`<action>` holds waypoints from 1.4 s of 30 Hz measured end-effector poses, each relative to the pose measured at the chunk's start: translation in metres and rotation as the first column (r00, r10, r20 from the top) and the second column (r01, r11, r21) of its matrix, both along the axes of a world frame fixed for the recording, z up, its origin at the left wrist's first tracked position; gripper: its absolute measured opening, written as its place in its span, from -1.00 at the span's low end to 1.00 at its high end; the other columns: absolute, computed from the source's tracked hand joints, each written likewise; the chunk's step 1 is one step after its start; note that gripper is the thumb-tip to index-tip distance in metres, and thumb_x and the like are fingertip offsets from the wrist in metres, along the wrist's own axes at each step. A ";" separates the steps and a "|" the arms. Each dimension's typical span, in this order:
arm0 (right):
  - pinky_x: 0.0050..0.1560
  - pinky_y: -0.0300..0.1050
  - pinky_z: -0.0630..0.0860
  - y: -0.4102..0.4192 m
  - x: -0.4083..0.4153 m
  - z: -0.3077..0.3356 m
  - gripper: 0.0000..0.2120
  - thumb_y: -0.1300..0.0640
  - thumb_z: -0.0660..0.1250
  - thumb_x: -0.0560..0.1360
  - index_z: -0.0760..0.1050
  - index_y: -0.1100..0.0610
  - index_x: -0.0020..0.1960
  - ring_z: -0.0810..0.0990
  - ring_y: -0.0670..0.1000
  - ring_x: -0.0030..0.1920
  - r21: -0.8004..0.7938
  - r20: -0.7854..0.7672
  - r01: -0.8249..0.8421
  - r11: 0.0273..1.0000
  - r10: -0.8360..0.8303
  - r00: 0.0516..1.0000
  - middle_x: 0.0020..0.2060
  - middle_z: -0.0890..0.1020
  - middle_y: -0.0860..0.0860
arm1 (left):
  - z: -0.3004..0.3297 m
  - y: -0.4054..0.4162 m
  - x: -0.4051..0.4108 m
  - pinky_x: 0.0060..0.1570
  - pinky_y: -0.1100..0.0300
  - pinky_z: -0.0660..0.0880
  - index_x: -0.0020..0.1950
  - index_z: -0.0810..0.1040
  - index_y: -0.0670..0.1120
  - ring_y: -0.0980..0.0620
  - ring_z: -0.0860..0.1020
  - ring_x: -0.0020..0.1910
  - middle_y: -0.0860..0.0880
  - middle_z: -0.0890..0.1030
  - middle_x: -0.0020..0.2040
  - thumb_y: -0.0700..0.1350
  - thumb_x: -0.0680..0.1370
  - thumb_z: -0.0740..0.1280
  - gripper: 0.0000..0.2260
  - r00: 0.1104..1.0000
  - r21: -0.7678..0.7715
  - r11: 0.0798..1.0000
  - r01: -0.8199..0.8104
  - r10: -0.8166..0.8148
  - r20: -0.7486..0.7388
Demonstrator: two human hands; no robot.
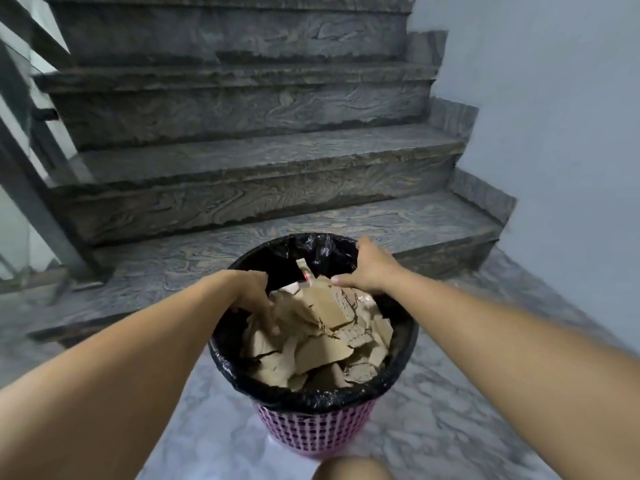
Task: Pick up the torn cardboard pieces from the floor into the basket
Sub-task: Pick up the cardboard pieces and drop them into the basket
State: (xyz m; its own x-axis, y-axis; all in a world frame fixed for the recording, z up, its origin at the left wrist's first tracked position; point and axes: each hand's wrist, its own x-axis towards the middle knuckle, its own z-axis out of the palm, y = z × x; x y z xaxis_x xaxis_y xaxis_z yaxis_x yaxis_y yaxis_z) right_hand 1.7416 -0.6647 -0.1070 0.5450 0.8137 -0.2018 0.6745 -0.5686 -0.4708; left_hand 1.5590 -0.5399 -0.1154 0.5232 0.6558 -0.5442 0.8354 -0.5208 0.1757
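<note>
Pressing light, stiff cardboard (322,327) down, our left hand (254,299) spreads at nine o'clock; right hand (367,268) grips basket (311,427) rim at one.

Both hands reach into a pink plastic lattice basket (313,429) lined with a black bag: left hand (254,296) presses torn brown cardboard pieces (322,344), right hand (369,268) grips the black bag's rim (311,245).
</note>
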 end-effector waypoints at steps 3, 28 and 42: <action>0.26 -0.02 0.47 -0.011 -0.003 -0.003 -0.25 -0.08 0.59 0.31 0.38 0.10 0.40 0.49 0.14 0.30 -0.050 0.069 -0.118 0.992 0.121 0.990 0.33 0.50 0.11 | -0.006 -0.003 0.002 0.43 0.00 0.27 0.59 -0.07 -0.01 -0.12 0.16 0.52 -0.09 0.06 0.57 0.12 0.18 0.62 0.19 0.998 0.031 0.997 0.069 -0.069 -0.011; 0.39 0.25 0.34 -0.020 -0.037 -0.063 0.37 -0.15 0.63 0.21 -0.42 -0.05 0.54 0.15 0.31 0.52 -0.630 -0.060 -0.366 0.685 0.427 0.902 0.58 -0.04 0.20 | -0.078 -0.048 0.011 0.35 -0.13 0.36 0.56 -0.25 0.09 -0.21 0.24 0.45 -0.08 0.05 0.52 0.16 0.18 0.62 0.26 0.958 0.096 0.965 0.244 -0.224 -0.178; 0.37 0.18 0.37 -0.009 -0.045 -0.077 0.21 0.23 0.50 0.42 -0.49 -0.03 0.52 0.22 0.30 0.50 -0.710 0.081 -0.314 0.630 0.516 0.853 0.55 -0.12 0.31 | -0.085 -0.043 0.014 0.44 -0.12 0.22 0.47 -0.50 -0.01 -0.19 0.03 0.55 -0.08 -0.31 0.56 0.26 0.10 0.60 0.42 0.979 -0.012 0.991 0.132 -0.133 -0.155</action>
State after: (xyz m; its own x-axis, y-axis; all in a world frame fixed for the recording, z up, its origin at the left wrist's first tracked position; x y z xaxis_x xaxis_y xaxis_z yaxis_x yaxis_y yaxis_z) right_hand 1.6971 -0.6739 -0.1840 0.2935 0.6770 -0.6749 0.9503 -0.2835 0.1289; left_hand 1.5731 -0.5833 -0.2009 0.5146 0.5853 -0.6265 0.7762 -0.6285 0.0503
